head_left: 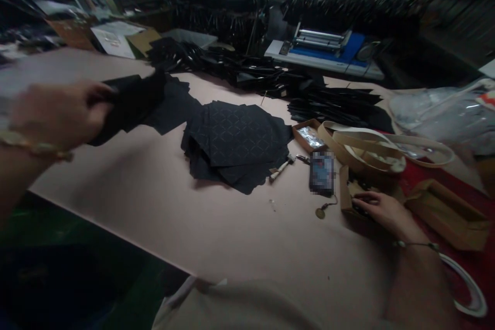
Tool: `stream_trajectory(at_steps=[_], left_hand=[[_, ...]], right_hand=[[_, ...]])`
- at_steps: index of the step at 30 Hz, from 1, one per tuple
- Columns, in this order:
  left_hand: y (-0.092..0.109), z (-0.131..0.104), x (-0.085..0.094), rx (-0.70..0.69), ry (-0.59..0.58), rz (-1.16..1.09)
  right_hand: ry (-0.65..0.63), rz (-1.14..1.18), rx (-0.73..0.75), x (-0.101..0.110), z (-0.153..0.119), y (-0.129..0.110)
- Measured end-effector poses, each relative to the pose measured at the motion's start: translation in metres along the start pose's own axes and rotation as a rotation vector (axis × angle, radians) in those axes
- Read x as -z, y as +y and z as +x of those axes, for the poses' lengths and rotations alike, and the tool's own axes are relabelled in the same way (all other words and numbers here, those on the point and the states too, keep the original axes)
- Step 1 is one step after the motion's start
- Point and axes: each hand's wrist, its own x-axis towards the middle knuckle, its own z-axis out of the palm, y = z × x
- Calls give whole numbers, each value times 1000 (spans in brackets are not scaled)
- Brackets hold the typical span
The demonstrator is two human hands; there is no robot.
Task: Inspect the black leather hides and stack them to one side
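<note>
the left hand (58, 113), blurred, has its fingers closed on the near end of a black sheet (133, 103), over the left part of the counter (232, 237), between its near edge and its far edge. gripping only that end seems to leave the rest of it free to swing. other black pieces (176, 105) lie just beyond it, flat and overlapping.

the right hand (386, 211) reaches into a small open box (345, 196) toward the counter's right edge; its fingers dip below the rim, bent, and i cannot tell whether they grip anything. the low wall probably keeps small parts from scattering while letting fingers in.

between the hands sits a patterned pile (247, 134), edges fanned unevenly, perhaps because each piece is simply laid on the last. a hammer (282, 167) lies just beside it, handle toward the near edge, likely for quick reach (the phone (322, 172) rests close by too, its screen masked). coiled tan strap (348, 149) sits near the right edge, and a long row of black pieces (235, 69) lines the far edge, seemingly to leave working room in front.
</note>
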Motion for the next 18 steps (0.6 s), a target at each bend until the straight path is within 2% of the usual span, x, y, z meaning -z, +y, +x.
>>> stream_trajectory(at_steps=[2,3,6,9,12,15,17,18], left_hand=[[-1,-43,-31,-151,-98,201],[2,-66,-49,-172,-173,223],[17,-130,-97,-256,-404,37],[33,-175,-129,-220,-405,-206],[42,-197,-142,-146,-264,-294],[42,-203,-142,-139,-168,-319],[40,-204,-141,-205,-172,-345],[39,-204,-140,-242,-177,-349]], right_hand=[[-135,162,-61,-1,3,0],[-161,215,-108,-2,6,0],[-89,225,-220,-10,12,0],[-40,203,-250,-19,15,1],[71,145,-284,-21,13,3],[261,116,-379,-10,9,-2],[348,174,-416,2,5,-18],[373,243,-383,7,2,-32]])
